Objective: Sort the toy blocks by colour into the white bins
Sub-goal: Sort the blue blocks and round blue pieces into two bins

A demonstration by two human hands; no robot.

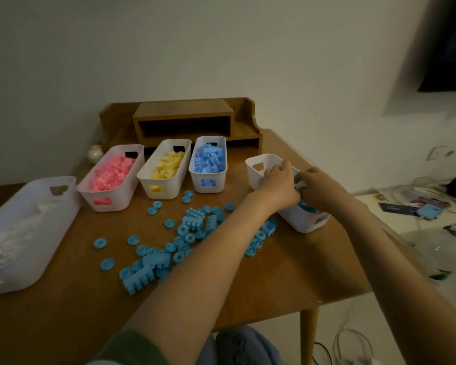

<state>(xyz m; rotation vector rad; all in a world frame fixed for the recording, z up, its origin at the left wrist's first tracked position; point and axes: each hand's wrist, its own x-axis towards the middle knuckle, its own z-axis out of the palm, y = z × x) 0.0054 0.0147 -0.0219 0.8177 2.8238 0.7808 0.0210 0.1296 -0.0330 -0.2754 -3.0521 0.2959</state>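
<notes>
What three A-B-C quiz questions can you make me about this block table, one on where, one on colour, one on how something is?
1. The yellow bin sits: A between the pink bin and the blue bin; B on the floor; C far right.
2. The loose blocks are: A red; B blue; C green.
3. The pink bin is: A empty; B full of blocks; C upside down.
Answers: 1A, pink left, blue right; 2B, all look blue; 3B, pink blocks fill it.
</notes>
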